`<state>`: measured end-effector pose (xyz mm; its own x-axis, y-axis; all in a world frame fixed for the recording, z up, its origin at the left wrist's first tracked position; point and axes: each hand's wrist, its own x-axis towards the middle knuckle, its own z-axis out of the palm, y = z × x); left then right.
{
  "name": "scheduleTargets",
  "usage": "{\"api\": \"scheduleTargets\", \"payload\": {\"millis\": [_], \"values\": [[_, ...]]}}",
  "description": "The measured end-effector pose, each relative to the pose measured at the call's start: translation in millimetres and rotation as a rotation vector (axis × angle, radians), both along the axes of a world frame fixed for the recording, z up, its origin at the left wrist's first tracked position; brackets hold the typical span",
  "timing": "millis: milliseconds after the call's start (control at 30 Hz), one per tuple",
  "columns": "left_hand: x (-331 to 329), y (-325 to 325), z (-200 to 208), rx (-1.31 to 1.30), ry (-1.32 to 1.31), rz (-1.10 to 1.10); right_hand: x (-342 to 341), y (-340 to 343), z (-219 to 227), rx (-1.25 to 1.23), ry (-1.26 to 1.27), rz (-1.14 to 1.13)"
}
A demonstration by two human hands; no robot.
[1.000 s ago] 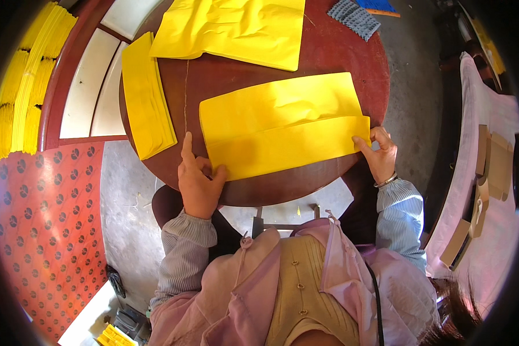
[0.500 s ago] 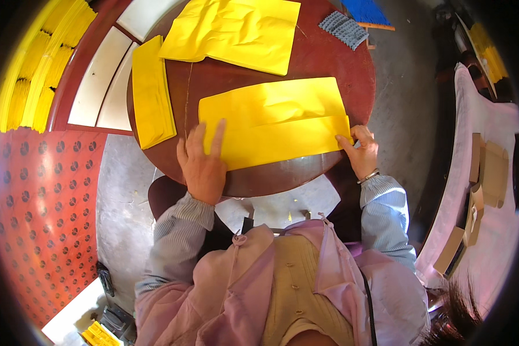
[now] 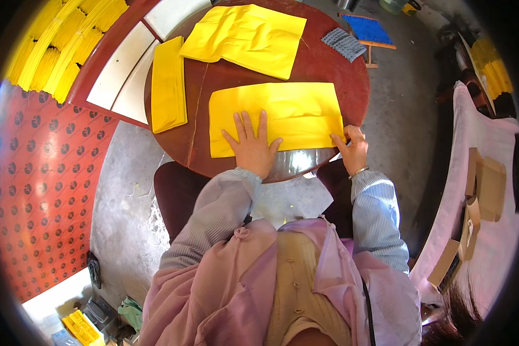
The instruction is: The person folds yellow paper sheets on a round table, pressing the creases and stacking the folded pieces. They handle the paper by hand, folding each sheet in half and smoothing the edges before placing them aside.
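Note:
A folded yellow sheet [image 3: 294, 106], of paper or thin cloth, lies in front of me on the round dark red table [image 3: 199, 144]. A crease runs across it from side to side. My left hand [image 3: 255, 147] rests on its near left part, palm down with the fingers spread. At the near right corner, my right hand [image 3: 354, 151] pinches the sheet's edge between thumb and fingers. Farther back lies a wider wrinkled yellow sheet [image 3: 248, 37]. To the left is a narrow folded yellow stack [image 3: 169, 86].
A grey ridged pad [image 3: 344, 44] sits at the table's far right edge, beside a blue-topped stool [image 3: 368, 30]. Bundled yellow sheets [image 3: 63, 40] are piled at the far left. Cardboard boxes [image 3: 490, 187] lie on a pink-covered surface [image 3: 464, 135] at right.
My left hand has moved right and come down flat on the sheet, its fingers spreading. My right hand stays at the near right corner. The whole view has shifted slightly.

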<state>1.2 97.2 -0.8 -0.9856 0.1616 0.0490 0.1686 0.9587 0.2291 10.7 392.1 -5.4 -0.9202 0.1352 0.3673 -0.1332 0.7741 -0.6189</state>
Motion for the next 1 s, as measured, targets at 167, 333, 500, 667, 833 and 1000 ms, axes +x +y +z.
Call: {"api": "scheduleTargets", "payload": {"millis": [167,333,500,667,833,1000], "values": [[3,5,-8,-0.058,0.072,0.042,10,-42,42,0.453,0.258,-0.116],[2,6,-8,-0.251,0.026,0.051,-1,-149,19,0.372,0.109,0.322],[3,-2,-2,-0.025,0.116,-0.037,-12,-133,-4,0.614,-0.142,0.271],[2,11,-5,-0.312,0.356,-0.221,-12,-125,-4,0.786,-0.141,0.302],[4,-10,-11,0.062,0.099,-0.15,-12,-130,-1,0.634,-0.189,0.293],[7,-25,-2,0.148,0.188,-0.257,-12,-128,-1,0.634,-0.188,0.3]]}}
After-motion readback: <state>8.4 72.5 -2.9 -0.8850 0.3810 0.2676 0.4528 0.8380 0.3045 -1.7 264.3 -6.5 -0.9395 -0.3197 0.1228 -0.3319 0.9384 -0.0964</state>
